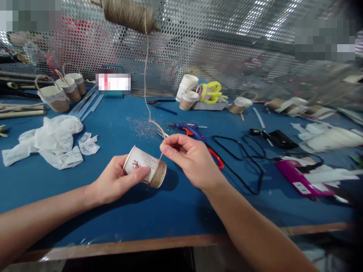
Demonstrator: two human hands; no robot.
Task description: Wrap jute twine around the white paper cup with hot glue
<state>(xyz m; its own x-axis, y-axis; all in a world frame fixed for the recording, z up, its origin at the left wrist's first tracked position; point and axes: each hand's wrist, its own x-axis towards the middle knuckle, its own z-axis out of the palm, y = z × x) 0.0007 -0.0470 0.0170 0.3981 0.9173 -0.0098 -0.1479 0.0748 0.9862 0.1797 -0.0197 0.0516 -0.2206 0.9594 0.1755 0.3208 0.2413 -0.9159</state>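
A white paper cup point(141, 163) lies tilted in my left hand point(119, 177), its base pointing right. Brown twine point(159, 175) is wound in a band around the base end. My right hand point(190, 158) pinches the loose strand point(146, 75) just above the cup. From my fingers that strand runs up to a large twine spool point(127, 16) hung on the mesh. Just behind my right hand lie a blue glue gun point(184, 126) and red-handled scissors point(217, 158), which the hand partly hides.
Small twine-wrapped baskets point(58, 100) with handles stand at the back left, near crumpled white lace point(51, 139). Pliers point(164, 107) lie at the back. A black cord point(241, 158) and a purple box-shaped thing point(300, 177) are on the right. Perforated mesh point(181, 49) rises behind the blue table point(99, 219).
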